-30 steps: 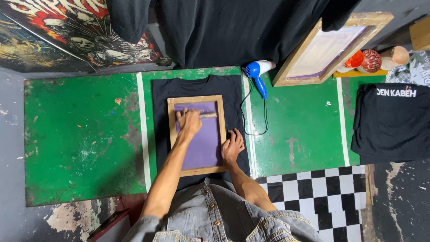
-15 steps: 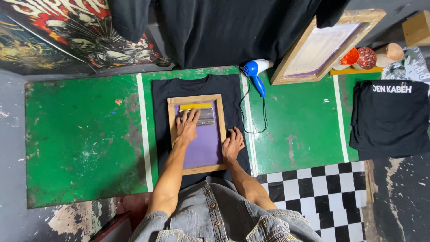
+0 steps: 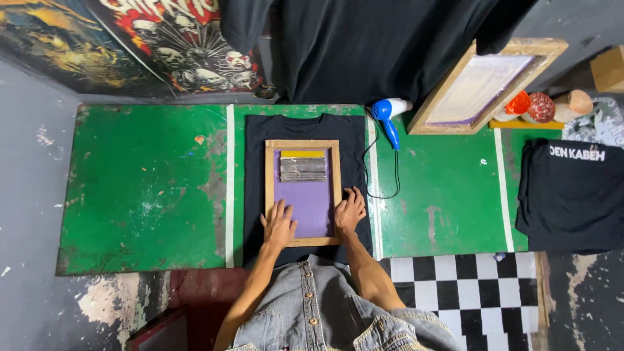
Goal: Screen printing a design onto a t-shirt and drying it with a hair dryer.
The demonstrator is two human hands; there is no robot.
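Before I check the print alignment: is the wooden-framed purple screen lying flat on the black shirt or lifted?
Flat: the wooden-framed purple screen lies on the black shirt, both hands pressing its near edge.

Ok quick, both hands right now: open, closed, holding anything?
Left hand: open, flat on the wooden screen frame, lower left corner.
Right hand: open, flat on the frame's lower right edge.

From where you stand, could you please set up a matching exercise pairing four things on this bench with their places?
Things:
1. left hand
2. right hand
3. blue hair dryer
4. folded black shirt

Places:
A. far right of the table
B. frame's lower right edge
C. frame's lower left corner
D. beyond the frame, to its right

Pairs: 1-C, 2-B, 3-D, 4-A
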